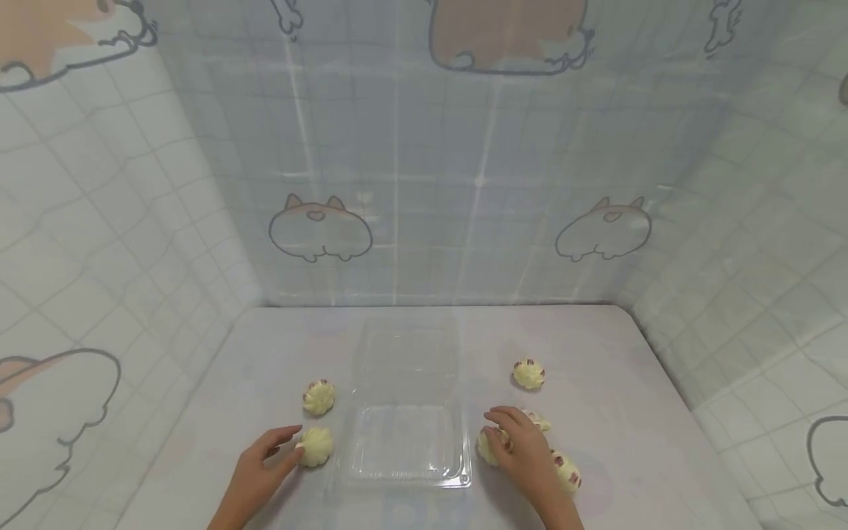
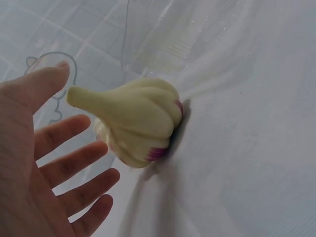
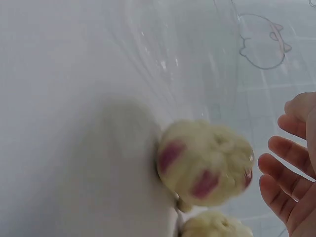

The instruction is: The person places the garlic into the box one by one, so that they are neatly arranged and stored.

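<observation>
My left hand (image 1: 261, 467) is beside a pale garlic bulb (image 1: 315, 447) at the front left. In the left wrist view the bulb's stem (image 2: 84, 98) points into the gap between the spread fingers and the thumb, and the hand grips nothing. My right hand (image 1: 523, 449) hovers over the garlic at the front right with its fingers loosely bent. Beneath it a purple-marked garlic bulb (image 3: 205, 163) lies apart from the fingers in the right wrist view. Between both hands stands a clear plastic box (image 1: 404, 442), its lid (image 1: 407, 353) folded back.
Another garlic bulb (image 1: 319, 397) lies behind the left one. On the right, one bulb (image 1: 528, 374) lies farther back, one (image 1: 566, 472) beside my right wrist, and one (image 1: 536, 420) partly behind that hand. A patterned curtain (image 1: 424, 162) encloses the white table (image 1: 285, 331).
</observation>
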